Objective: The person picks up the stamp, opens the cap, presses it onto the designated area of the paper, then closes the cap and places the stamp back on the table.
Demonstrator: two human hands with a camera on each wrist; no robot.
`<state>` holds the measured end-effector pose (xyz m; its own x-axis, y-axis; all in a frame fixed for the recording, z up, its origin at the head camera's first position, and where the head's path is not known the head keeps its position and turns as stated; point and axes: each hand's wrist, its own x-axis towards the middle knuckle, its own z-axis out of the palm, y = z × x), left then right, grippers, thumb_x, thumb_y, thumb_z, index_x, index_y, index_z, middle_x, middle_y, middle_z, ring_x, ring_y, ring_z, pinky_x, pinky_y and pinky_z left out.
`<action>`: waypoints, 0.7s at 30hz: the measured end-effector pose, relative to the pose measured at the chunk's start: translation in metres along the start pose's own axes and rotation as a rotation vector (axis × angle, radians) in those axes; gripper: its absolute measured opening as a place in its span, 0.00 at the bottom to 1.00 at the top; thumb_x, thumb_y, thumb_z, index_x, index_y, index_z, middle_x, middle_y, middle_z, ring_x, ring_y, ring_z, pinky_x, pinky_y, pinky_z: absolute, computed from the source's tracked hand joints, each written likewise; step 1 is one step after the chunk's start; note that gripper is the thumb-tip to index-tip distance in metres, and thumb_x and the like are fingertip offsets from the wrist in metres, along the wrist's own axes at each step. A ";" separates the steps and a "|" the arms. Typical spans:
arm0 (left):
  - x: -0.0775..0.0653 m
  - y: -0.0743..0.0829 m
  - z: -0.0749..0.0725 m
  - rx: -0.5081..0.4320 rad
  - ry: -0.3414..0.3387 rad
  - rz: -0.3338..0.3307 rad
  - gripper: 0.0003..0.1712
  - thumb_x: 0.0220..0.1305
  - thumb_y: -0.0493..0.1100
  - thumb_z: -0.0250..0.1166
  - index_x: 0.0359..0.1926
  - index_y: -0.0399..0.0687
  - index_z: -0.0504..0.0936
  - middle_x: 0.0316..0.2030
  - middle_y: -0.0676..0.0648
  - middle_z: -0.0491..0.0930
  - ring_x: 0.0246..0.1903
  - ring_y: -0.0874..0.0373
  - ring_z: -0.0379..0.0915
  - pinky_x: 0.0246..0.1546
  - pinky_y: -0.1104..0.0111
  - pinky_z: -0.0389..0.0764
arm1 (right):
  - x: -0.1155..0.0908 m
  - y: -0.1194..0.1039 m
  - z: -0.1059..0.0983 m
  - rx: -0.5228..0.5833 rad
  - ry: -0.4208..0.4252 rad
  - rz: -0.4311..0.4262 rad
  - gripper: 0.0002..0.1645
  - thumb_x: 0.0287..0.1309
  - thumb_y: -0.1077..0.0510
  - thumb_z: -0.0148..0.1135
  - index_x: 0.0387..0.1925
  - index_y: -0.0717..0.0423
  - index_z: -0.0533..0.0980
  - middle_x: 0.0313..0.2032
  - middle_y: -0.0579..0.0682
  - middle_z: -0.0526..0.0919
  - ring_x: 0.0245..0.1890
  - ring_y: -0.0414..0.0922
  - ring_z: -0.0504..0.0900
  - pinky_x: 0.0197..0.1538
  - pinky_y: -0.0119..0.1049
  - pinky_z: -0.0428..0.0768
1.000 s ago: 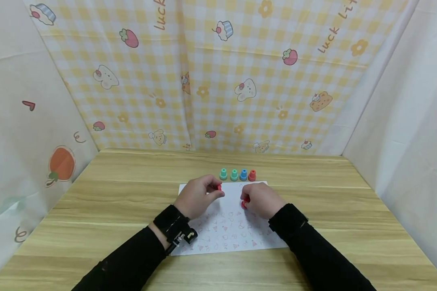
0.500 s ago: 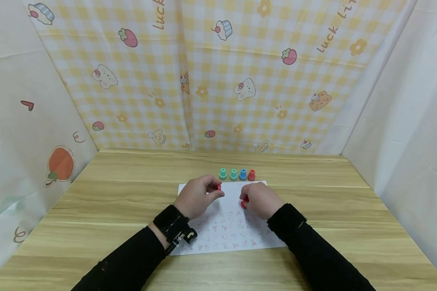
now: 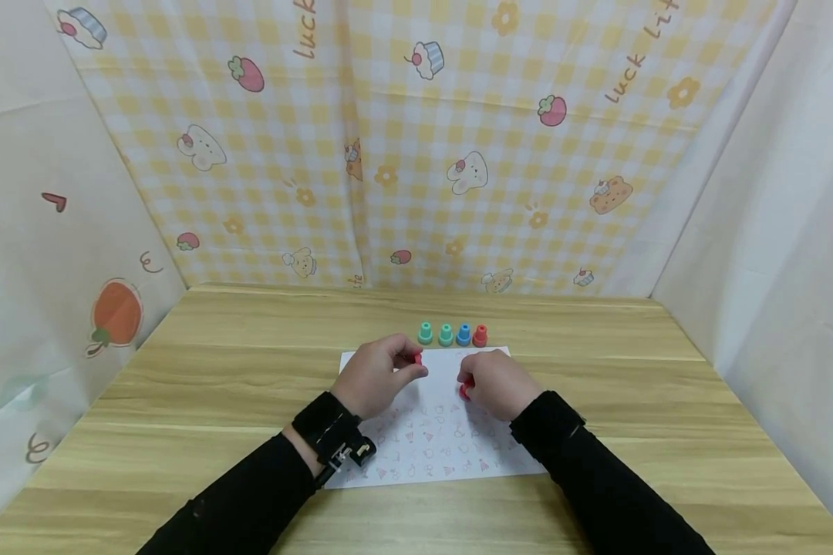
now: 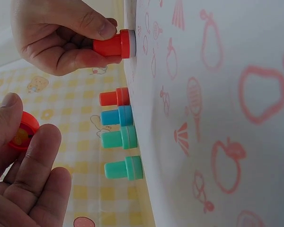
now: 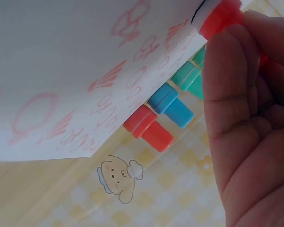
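In the head view my right hand pinches a red toy stamp low over a white sheet of paper. Its pale stamping end is right at the sheet in the left wrist view. Curled fingers cover part of the stamp's handle. My left hand holds a small round red cap between thumb and fingers, off to the left above the paper. A yellow picture shows on the cap's round face. Rows of red printed shapes, such as fruits, rackets and shuttlecocks, cover the near part of the sheet.
Beyond the sheet's far edge stand two green stamps, a blue stamp and a red stamp in a row. The wooden table meets a yellow checked cloth at the back. White cloth hangs on both sides.
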<state>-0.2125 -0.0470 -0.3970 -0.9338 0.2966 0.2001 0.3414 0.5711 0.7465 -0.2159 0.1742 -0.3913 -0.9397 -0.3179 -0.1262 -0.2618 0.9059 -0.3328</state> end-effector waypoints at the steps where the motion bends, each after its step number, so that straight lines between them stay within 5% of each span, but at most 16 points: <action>1: 0.000 0.000 0.000 0.000 0.000 -0.001 0.07 0.66 0.43 0.75 0.43 0.53 0.85 0.34 0.58 0.86 0.34 0.65 0.80 0.42 0.64 0.84 | 0.000 0.000 0.000 0.000 0.001 -0.002 0.04 0.63 0.63 0.73 0.39 0.53 0.87 0.33 0.47 0.86 0.32 0.44 0.78 0.50 0.41 0.86; 21: 0.000 0.000 -0.001 0.000 -0.010 -0.013 0.08 0.67 0.44 0.75 0.44 0.54 0.85 0.36 0.58 0.87 0.37 0.66 0.83 0.43 0.64 0.85 | 0.000 0.003 0.000 0.027 0.006 -0.015 0.03 0.64 0.62 0.72 0.38 0.51 0.85 0.31 0.45 0.84 0.33 0.44 0.77 0.48 0.40 0.84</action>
<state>-0.2131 -0.0475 -0.3969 -0.9371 0.2969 0.1834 0.3288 0.5748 0.7493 -0.2171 0.1766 -0.3923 -0.9371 -0.3296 -0.1150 -0.2700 0.8933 -0.3594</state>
